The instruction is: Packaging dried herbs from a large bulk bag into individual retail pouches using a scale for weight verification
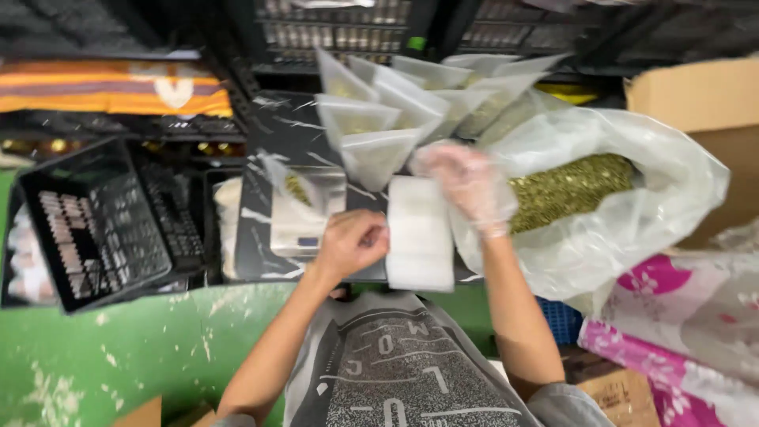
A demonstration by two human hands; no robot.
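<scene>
My left hand [352, 241] is bare and curled shut beside a stack of flat clear bags [419, 229], at its left edge. My right hand [466, 186] wears a thin clear glove and is blurred, hovering above the stack with fingers spread, next to the mouth of a big clear plastic sack [632, 229] of small green-brown bits [569, 190]. Left of my left hand a small scale [304, 217] carries a bag with a little of the same bits. Several filled pouches [387, 119] stand fanned out behind.
A black plastic crate [95, 225] stands tilted on the green floor at left. A cardboard box [704, 103] is at the far right, pink flowered sacks [672, 316] below it. Dark shelving runs across the back, with an orange striped cloth [111, 87] at upper left.
</scene>
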